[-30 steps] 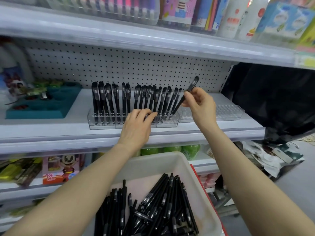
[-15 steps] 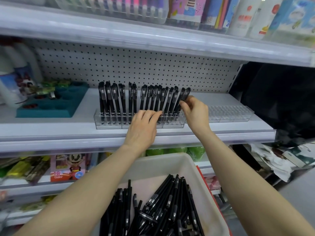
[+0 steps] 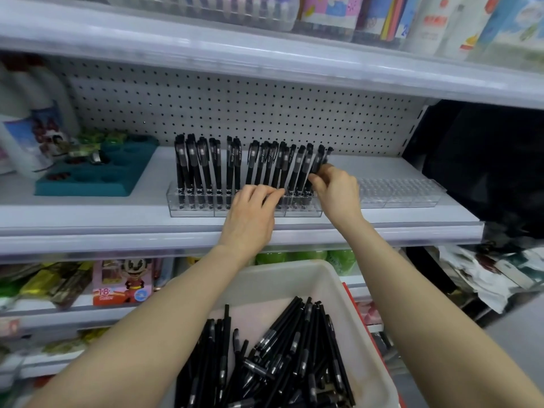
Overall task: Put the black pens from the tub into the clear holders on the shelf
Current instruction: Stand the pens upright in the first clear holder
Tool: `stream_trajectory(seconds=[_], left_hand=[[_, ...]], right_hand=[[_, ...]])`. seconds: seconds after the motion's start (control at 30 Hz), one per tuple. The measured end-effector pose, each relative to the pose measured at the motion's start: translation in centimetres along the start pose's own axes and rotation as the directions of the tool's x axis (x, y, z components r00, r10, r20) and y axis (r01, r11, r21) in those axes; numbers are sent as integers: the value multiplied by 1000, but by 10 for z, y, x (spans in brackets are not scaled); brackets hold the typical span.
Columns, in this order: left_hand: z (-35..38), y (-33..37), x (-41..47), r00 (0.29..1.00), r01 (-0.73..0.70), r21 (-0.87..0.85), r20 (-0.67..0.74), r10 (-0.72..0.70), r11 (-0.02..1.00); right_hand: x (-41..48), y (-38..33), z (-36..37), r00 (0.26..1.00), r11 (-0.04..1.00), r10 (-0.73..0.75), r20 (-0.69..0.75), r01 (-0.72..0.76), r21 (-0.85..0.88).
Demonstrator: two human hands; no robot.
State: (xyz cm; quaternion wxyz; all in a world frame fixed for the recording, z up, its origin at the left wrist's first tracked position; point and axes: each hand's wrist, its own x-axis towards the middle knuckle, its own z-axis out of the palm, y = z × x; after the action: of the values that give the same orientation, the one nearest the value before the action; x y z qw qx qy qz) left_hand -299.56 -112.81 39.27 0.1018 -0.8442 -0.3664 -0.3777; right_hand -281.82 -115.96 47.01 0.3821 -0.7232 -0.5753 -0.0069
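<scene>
The right hand (image 3: 335,192) pinches one black pen (image 3: 320,158) between thumb and fingertips, with the fingers curled round its lower half. The pen leans at the right end of the row of pens (image 3: 235,166). Its low end is hidden by the hand, so I cannot tell if it sits in a hole. Just left of the pinch the other pens stand close, side by side, in the clear holder (image 3: 191,212). The right edge of that holder lies just under the pinch. To the right of the pinch is a second clear holder (image 3: 397,195) with its small holes showing and open air above it. Behind the pinch the white shelf (image 3: 88,231) runs back to the pegboard (image 3: 235,113). High above the pinch hangs the upper shelf (image 3: 265,57), with room between it and the pen tops. Left of the pinch and a bit lower, the left hand (image 3: 253,213) lies with loose, nearly straight fingers on the front of the first holder, touching the low parts of some pens. It grips nothing. Well below the pinch, in front of the shelf's front edge, is the white tub (image 3: 294,266), and many loose pens (image 3: 282,354) lie in a heap in it. Far left of the pinch a teal tray (image 3: 97,175) sits on the shelf.
</scene>
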Motion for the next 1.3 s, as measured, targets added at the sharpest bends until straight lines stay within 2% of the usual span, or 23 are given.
stream_trajectory(seconds=[0.3, 0.4, 0.47, 0.53, 0.57, 0.63, 0.7, 0.77, 0.83, 0.93, 1.1, 1.3], left_hand=[[-3, 2, 0, 999, 16, 2, 31, -16, 1000], [-3, 2, 0, 999, 18, 0, 34, -18, 1000], [-4, 2, 1, 999, 22, 0, 32, -22, 1000], [-4, 3, 1, 999, 27, -5, 28, -27, 1000], [-4, 3, 1, 999, 28, -8, 28, -28, 1000], [-3, 3, 1, 999, 29, -6, 31, -29, 1000], [-4, 3, 0, 999, 25, -2, 24, -25, 1000], [-3, 2, 0, 1000, 22, 1, 17, -22, 1000], [-3, 2, 0, 1000, 18, 0, 15, -18, 1000], [-3, 2, 0, 1000, 20, -2, 16, -19, 1000], [-4, 3, 0, 999, 25, -6, 26, -25, 1000], [-4, 3, 1, 999, 25, -4, 34, -24, 1000]], right_hand=[[-19, 2, 6, 998, 995, 12, -64, -6, 98], [-39, 6, 7, 991, 991, -22, -132, 39, 125], [-58, 11, 12, 990, 991, -79, -120, 91, 99], [-81, 17, 21, 983, 981, -183, -35, 184, 57], [-93, 20, 26, 972, 973, -227, 54, 225, 47], [-114, 28, 37, 909, 966, -248, 334, 260, 8], [-130, 35, 50, 752, 958, -168, 637, 276, -74], [-145, 41, 60, 596, 956, -78, 799, 272, -109], [-154, 45, 66, 506, 952, -38, 862, 281, -123], [-157, 46, 70, 456, 934, -20, 890, 326, -146], [-154, 44, 73, 451, 933, -24, 892, 330, -142], [-147, 47, 68, 486, 947, -44, 873, 297, -118]])
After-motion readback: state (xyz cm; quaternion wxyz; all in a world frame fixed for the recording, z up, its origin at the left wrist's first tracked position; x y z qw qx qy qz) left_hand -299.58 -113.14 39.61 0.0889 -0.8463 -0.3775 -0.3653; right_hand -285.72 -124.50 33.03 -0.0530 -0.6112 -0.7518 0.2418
